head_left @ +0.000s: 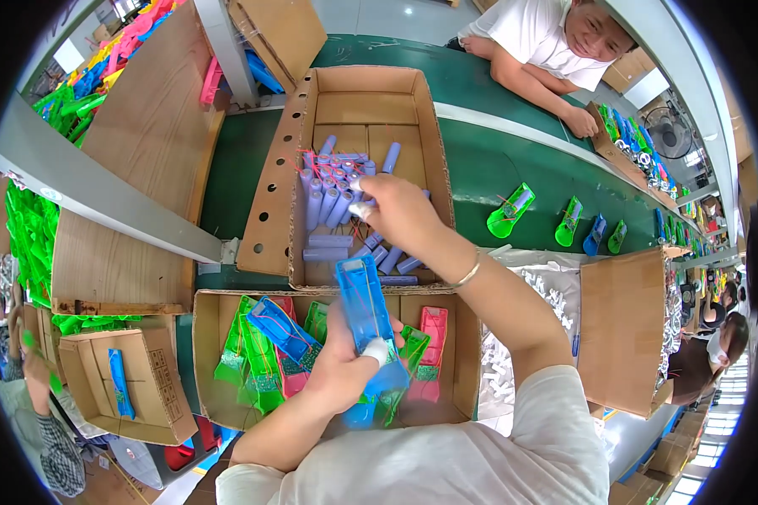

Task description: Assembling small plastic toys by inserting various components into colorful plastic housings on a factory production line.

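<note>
My left hand (345,358) is closed around a blue plastic casing (361,295) with thin wires inside, held tilted above the lower carton. Over the upper cardboard box (370,80), my right hand (400,210) reaches in from the right. Its thumb and forefinger, in white finger covers, are spread apart just above the purple cylindrical batteries (333,198); whether they touch one is unclear. Several batteries have red wires and stand packed together, while others lie loose. Below, the lower carton (213,404) holds green, blue and pink casings (261,353) with circuit boards, partly hidden by my left forearm.
Green and blue casings (510,210) lie spaced along the green conveyor belt (472,168). A person (535,59) leans on its far side. White small parts (539,295) lie at right beside a tall carton (619,328). A small carton (156,396) and metal post (101,198) stand left.
</note>
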Demonstrator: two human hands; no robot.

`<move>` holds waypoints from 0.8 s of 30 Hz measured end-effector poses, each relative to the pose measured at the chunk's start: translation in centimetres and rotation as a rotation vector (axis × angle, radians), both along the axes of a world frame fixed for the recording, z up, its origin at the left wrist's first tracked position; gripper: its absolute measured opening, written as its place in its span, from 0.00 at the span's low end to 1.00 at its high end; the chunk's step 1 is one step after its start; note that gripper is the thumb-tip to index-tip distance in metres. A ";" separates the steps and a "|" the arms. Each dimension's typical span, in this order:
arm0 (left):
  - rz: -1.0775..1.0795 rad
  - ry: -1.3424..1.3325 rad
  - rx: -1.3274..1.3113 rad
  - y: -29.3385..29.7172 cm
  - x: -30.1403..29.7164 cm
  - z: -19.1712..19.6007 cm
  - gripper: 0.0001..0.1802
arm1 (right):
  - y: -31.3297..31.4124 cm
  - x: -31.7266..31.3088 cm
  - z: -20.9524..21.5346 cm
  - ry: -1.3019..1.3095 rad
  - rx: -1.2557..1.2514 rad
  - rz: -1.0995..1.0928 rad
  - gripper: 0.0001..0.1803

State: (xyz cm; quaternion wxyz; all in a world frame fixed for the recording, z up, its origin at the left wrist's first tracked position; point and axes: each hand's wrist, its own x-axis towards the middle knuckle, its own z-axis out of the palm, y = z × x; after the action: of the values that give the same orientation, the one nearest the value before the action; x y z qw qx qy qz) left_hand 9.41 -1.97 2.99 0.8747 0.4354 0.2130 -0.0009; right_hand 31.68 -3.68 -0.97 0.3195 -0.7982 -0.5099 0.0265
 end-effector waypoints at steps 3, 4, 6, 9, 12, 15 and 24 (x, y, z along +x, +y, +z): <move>-0.008 -0.014 -0.017 0.1 -0.1 0.1 0.33 | 0.8 -1.1 -0.4 -0.057 0.007 -0.043 0.14; -0.014 -0.022 -0.033 0.1 0.0 0.1 0.33 | 0.7 -1.4 -0.4 -0.098 0.002 -0.066 0.14; -0.026 -0.038 -0.051 -0.1 0.1 0.3 0.33 | 0.5 -1.1 -1.0 -0.105 0.028 -0.074 0.13; -0.066 -0.071 -0.046 -0.4 0.0 -0.1 0.33 | 0.3 -1.1 -1.5 -0.124 0.093 -0.057 0.13; -0.091 -0.067 -0.049 -0.6 0.0 -0.3 0.32 | 0.4 -1.3 -1.1 -0.054 0.159 0.026 0.13; -0.081 -0.055 -0.079 -1.0 -0.2 -0.7 0.35 | 0.6 -1.1 -1.3 0.202 0.129 0.060 0.13; -0.034 -0.056 -0.101 -1.4 -0.4 -1.3 0.42 | 0.9 -0.7 -1.6 -0.115 0.199 0.075 0.14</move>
State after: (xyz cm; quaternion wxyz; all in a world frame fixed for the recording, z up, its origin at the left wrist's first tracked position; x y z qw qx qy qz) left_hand 8.98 -3.40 1.71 0.9010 0.3941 0.1807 -0.0145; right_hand 30.95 -2.81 -2.57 0.3664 -0.7432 -0.5568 -0.0581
